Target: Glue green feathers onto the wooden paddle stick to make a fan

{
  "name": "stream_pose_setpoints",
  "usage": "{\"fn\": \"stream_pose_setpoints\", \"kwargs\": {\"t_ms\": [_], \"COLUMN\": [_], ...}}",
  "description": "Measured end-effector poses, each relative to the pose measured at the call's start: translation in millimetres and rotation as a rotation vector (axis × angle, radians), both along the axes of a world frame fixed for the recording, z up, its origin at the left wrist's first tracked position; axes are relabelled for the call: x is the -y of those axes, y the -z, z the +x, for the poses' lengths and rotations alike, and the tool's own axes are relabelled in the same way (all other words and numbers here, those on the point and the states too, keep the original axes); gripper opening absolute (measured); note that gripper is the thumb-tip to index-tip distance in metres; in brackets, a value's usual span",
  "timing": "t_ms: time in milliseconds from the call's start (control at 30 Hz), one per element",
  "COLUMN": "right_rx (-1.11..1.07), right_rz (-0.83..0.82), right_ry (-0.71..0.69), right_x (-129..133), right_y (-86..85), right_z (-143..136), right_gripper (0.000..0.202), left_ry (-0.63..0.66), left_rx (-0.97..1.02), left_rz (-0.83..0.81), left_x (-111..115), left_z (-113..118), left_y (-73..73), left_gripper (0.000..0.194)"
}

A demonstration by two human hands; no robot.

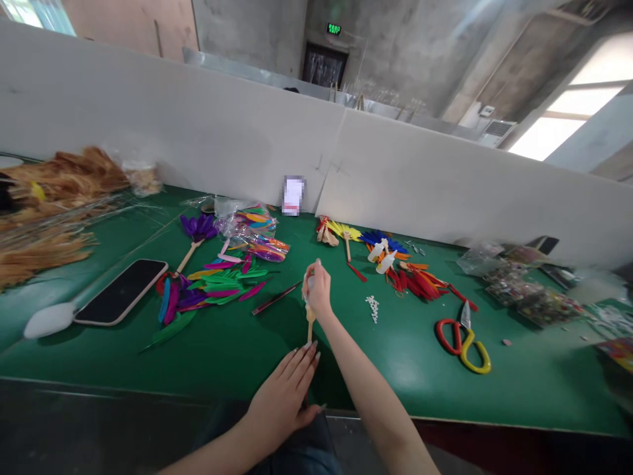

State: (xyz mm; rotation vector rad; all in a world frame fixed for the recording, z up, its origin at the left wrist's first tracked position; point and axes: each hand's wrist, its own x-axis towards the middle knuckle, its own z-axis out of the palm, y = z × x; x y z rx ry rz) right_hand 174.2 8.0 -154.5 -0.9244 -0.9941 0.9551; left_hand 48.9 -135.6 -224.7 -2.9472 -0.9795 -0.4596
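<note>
A short wooden handle with a broader pale head lies on the green table, pointing away from me. My left hand rests over its near end, fingers stretched and fingertips pressing it down; a bit of red shows below the fingers. Above the head, my right hand is closed around a small whitish bottle, mostly hidden by the fingers. Left of this hand lies a dark, slim pair of tweezers. To its right is a small heap of white beads.
Colourful loose feathers, a purple feather fan and a phone lie left. Yellow and blue feather fans, white bottles and red-and-yellow scissors lie right. A white partition stands behind.
</note>
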Motion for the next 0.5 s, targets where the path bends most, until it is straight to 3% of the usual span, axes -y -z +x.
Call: {"fn": "stream_pose_setpoints", "kwargs": {"t_ms": [500], "right_rx": [0.027], "right_rz": [0.03], "right_ry": [0.067], "right_x": [-10.0], "right_y": [1.7], "right_z": [6.4], "right_gripper": [0.047], "left_ry": [0.008], "left_rx": [-0.002], "left_rz": [0.002], "left_x": [-0.9], "left_z": [-1.0], "left_y": [-7.9], "left_gripper": [0.067]}}
